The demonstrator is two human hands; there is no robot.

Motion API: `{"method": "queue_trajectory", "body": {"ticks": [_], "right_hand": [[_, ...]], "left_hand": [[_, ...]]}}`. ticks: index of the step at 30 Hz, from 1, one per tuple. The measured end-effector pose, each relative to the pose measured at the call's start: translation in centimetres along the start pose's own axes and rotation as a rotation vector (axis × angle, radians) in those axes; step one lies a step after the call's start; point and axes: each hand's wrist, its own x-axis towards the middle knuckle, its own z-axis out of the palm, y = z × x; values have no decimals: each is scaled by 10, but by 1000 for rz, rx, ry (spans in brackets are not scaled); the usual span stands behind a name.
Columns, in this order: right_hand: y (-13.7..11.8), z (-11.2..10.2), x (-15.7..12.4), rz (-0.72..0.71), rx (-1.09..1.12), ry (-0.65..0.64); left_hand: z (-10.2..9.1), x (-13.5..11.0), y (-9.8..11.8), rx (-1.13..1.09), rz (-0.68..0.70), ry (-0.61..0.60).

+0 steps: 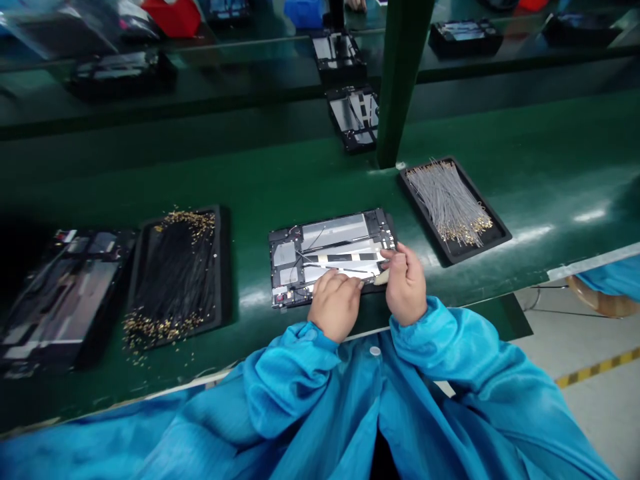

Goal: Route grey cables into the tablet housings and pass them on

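In front of me a tablet (335,235) with its back off lies flat on the bench, showing silver battery packs, black parts and thin cables. My left hand (336,303) is closed over its near edge, fingers bent and fingertips pressed on the tablet near the lower right; the thumb is mostly hidden. At the right edge, my right hand (406,283) is closed around a small cream-coloured pointed tool (381,277). The tool's tip points at the tablet's lower right corner, close to my left fingertips. Whether the tip touches a cable there, I cannot tell.
A black tray (225,267) of black cables with gold ends stands left; a similar tray (447,257) of grey cables stands right. Another opened tablet (65,293) lies far left. A green post (403,87) rises behind, near more opened tablets (356,115).
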Motion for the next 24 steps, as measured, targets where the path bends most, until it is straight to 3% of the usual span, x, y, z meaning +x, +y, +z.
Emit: {"method": "queue_trajectory", "body": {"ticks": [5,20,22,24], "right_hand": [[16,1,-6,-152,-55,-21],[16,-2,-5,-199,-127,-28],[9,-4,-2,-207,-195,-88],[-1,-5,3,-235,-318,-233]], "left_hand": [[1,-1,-1,3,15,15],[-3,1,5,-4,-30,-38],[-4,2,5,-13,-36,-38],[-4,2,4,-22,-32,-35]]}}
